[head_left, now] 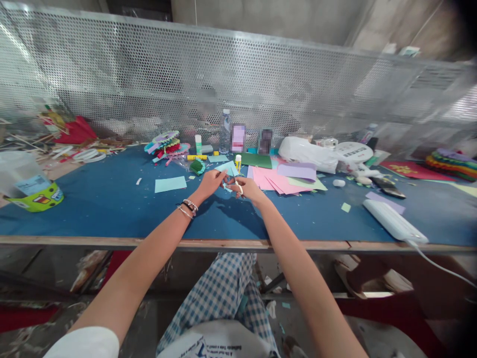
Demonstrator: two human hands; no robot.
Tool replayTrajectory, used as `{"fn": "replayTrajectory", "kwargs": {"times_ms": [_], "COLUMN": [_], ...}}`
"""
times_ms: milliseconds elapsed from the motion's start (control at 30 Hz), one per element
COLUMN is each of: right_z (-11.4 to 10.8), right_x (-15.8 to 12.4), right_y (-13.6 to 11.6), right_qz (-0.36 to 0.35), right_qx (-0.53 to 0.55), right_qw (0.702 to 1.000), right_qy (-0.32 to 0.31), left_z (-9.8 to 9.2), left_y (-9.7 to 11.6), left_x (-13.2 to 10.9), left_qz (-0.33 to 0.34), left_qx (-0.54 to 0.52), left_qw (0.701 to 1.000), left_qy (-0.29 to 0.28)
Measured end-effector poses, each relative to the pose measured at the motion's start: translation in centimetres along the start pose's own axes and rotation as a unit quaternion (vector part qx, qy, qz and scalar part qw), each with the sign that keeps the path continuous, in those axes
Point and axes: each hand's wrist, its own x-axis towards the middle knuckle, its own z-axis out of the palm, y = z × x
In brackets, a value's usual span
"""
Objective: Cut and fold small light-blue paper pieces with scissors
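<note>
My left hand (211, 182) pinches a light blue piece of paper (228, 168) and holds it just above the blue table top (112, 199). My right hand (248, 189) is closed round a small pair of scissors (238, 186) whose blades meet the paper's lower edge. Both hands are close together near the middle of the table. Bracelets sit on my left wrist.
A light blue sheet (170, 184) lies to the left; pink, purple and green sheets (283, 179) lie to the right. Glue stick (238, 162), bottle (225, 131), folded paper fans (166, 144), a white power strip (395, 221), a plastic tub (26, 181). A perforated metal screen stands behind.
</note>
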Motion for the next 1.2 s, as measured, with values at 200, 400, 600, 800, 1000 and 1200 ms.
{"fn": "replayTrajectory", "kwargs": {"times_ms": [200, 400, 600, 800, 1000, 1200], "right_z": [0.0, 0.0, 0.0, 0.0, 0.1, 0.3], "right_x": [-0.3, -0.3, -0.3, -0.1, 0.4, 0.3], "right_y": [-0.4, -0.3, -0.5, -0.1, 0.6, 0.4], "right_qz": [0.001, -0.008, -0.012, -0.020, -0.024, -0.025], "right_qx": [-0.014, -0.023, -0.033, -0.029, -0.013, -0.005], "right_qw": [1.000, 1.000, 0.999, 0.999, 1.000, 1.000], "right_qy": [0.001, -0.011, -0.002, -0.014, -0.004, 0.002], "left_z": [-0.1, -0.2, -0.2, -0.3, -0.2, -0.2], "left_y": [0.0, 0.1, 0.0, 0.2, 0.1, 0.1], "left_x": [0.0, 0.0, 0.1, 0.0, 0.1, 0.1], "left_qz": [0.002, 0.002, 0.010, 0.010, 0.008, -0.014], "left_qx": [0.007, 0.012, 0.029, 0.024, 0.019, -0.002], "left_qw": [1.000, 1.000, 1.000, 1.000, 1.000, 1.000], "left_qy": [0.000, 0.000, -0.001, -0.005, -0.002, -0.010]}}
